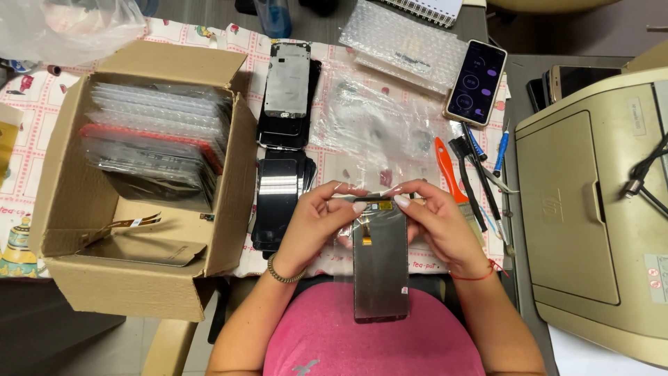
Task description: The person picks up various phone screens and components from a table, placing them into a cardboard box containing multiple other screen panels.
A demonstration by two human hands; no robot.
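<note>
Left hand [316, 216] | grip pinched on phone screen panel [380, 268] top edge | right hand [435, 219] pinches clear film there, steadying panel over lap | cardboard box [139, 181] of spare panels alongside.

A cardboard box [142, 181] of bagged screens sits to the left. Stacked phone screens [282, 150] lie just beyond. A printer [591, 209] stands to the right, tools [480, 174] between.

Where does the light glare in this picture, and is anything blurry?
In the head view, glare falls on the top screen of the dark screen stack and on the clear plastic bag; the phone screen panel in both hands looks matte and sharp; the frame edges bend slightly; nothing is noticeably blurred.
</note>
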